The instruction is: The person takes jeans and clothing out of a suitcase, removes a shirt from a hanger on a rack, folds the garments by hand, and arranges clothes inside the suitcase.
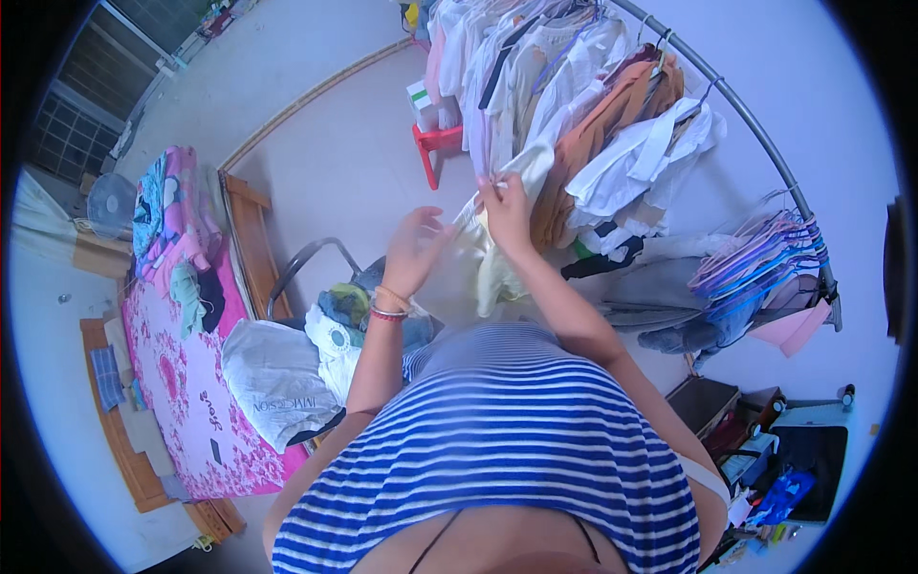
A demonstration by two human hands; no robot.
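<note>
Bed point(172, 383) with pink floral sheet, left of frame. Clothes rail point(712, 72) arcs across upper right, loaded with hung clothes point(583, 124). Cream garment point(492, 273) at frame center, hanging down below the hands. Right hand point(507, 206) pinches its upper edge. Left hand point(416, 253) just beside it, fingers part-curled (motion blur, can't tell if gripping). Red bracelet point(387, 314) on left wrist.
</note>
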